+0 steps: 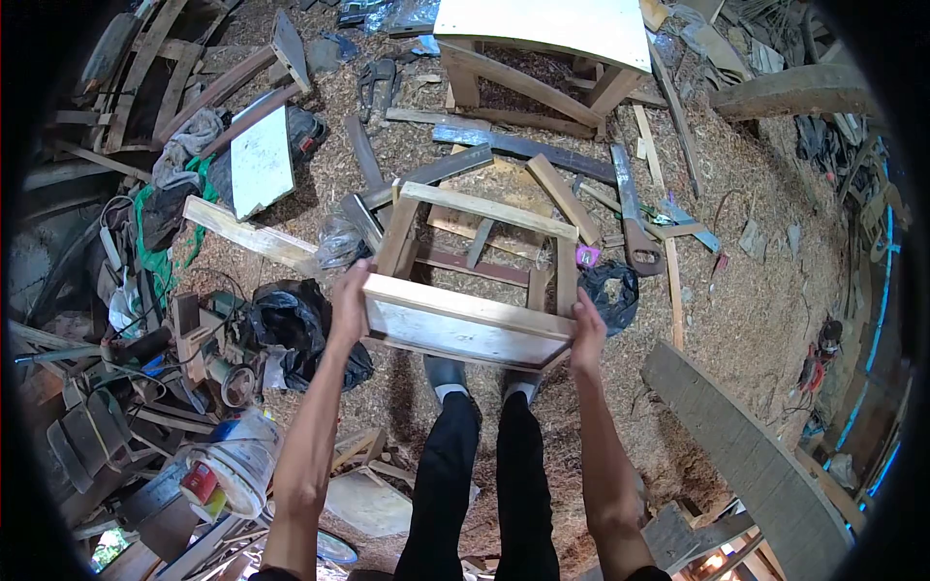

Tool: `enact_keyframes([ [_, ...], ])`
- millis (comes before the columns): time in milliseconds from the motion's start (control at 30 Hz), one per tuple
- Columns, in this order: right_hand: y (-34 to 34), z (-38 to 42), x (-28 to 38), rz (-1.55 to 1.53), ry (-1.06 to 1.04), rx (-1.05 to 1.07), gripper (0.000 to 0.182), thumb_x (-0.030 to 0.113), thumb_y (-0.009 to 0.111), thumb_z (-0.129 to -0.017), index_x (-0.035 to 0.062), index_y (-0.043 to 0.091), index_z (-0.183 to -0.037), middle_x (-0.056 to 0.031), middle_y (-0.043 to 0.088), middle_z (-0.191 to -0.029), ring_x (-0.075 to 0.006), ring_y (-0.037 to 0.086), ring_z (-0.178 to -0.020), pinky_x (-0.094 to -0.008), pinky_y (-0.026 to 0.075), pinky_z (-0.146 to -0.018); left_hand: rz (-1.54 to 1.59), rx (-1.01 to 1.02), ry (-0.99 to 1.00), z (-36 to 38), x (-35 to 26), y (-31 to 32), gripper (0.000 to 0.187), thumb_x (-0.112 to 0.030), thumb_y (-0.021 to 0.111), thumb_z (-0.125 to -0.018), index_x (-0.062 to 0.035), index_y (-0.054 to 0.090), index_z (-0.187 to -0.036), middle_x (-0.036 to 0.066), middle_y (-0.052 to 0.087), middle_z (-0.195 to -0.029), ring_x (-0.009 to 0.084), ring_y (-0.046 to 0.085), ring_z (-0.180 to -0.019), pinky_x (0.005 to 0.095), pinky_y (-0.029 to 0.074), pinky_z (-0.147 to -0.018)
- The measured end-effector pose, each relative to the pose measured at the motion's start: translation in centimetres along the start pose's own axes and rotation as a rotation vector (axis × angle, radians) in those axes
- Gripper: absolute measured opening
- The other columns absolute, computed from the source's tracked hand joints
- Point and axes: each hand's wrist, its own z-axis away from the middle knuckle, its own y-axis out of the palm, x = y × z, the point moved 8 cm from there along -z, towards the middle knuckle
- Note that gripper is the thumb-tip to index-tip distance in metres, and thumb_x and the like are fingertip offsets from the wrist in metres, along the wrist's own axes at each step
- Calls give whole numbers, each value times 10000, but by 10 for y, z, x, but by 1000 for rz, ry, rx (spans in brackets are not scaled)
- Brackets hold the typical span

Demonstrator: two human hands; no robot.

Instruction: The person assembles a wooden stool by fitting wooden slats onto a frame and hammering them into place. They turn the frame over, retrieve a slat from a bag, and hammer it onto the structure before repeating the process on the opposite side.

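Seen from above, at the centre: a bare wooden stool frame (475, 281), held off the floor above two black shoes and dark trouser legs. Left hand (351, 302) clamped on the frame's near rail at 9 o'clock; right hand (587, 334) gripping the same rail's other end at 3 o'clock — both closed on wood, fingers wrapped under and mostly out of sight. Far legs of the frame pointing toward 12 o'clock, over a sawdust-covered floor (756, 320). A handsaw (632, 215) lying at 2 o'clock, well apart; a pale-topped table (542, 29) at 12 o'clock; a white bucket (235, 465) at 8 o'clock; scrap planks all around. To carry it well, probably best kept level, grip even at both ends, feet clear of loose boards. Hidden — the frame's underside, its joints and fasteners; edges of the view dark and warped; clutter at 9 o'clock hard to sort.
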Motion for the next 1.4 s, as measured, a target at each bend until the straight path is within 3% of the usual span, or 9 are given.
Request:
enact_keyframes([
  [167,-15,-20,-23,-18,142,-137,402,69,465,-870,-93,588,-1217,-151,657,-1116,-198,601,-1007,-294,433,-931,-374,-91,314,-7,-15,19,389,-271,452,-969,54,650,-1049,79,657,-869,139,571,-820,288,444,-772],
  [633,-20,-19,-31,-200,233,1,428,88,453,-941,-101,471,-1325,-149,630,-1149,-183,620,-987,-285,484,-868,-377,28,225,-14,-24,23,430,-314,463,-939,49,622,-1108,77,634,-908,142,554,-866,278,426,-794],
  [733,-29,-1,-29,-204,263,104,496,158,491,-960,-57,391,-1396,-123,596,-1233,-188,606,-1058,-297,479,-913,-188,118,30,-14,-36,37,671,-561,476,-944,54,590,-1186,108,623,-1082,160,555,-990,285,410,-895],
  [767,-27,5,-24,-255,260,131,514,178,495,-967,-53,372,-1409,-114,587,-1250,-183,601,-1068,-296,477,-916,180,226,-358,-10,-23,45,697,-559,491,-938,62,543,-1250,129,601,-1153,171,549,-1050,293,411,-921],
  [833,-26,15,-4,-274,232,150,550,187,521,-965,-38,340,-1432,-104,574,-1272,-176,597,-1075,-290,476,-915,-243,519,-390,-4,-70,65,721,-539,538,-921,61,477,-1316,153,577,-1207,187,542,-1088,298,421,-926],
  [1033,-29,8,17,293,283,71,422,190,568,-945,-26,528,-1305,-87,617,-1196,-200,568,-1108,-288,412,-970,-681,694,-44,22,-137,104,417,-216,680,-804,-8,528,-1132,146,610,-933,228,587,-862,379,454,-739],
  [1100,-18,-25,118,233,-214,-200,372,265,519,-977,-25,603,-1194,-82,641,-1077,-168,574,-963,-277,433,-851,-866,732,473,54,-161,134,348,-188,652,-825,-2,528,-1093,183,614,-935,302,602,-878,410,453,-750],
  [1267,45,-94,208,1,91,164,641,514,318,-1014,-30,539,-1271,-132,624,-1187,-176,568,-1074,-278,426,-910,-1162,736,862,87,-153,167,354,-44,636,-728,10,501,-1051,162,560,-933,339,571,-900,433,371,-739],
  [1400,81,-82,210,230,195,559,686,574,351,-983,-34,581,-1200,-133,667,-1036,-188,630,-860,-337,491,-817,-1162,751,940,102,-140,171,319,-34,632,-712,-1,481,-991,150,528,-895,321,564,-875,411,355,-746],
])
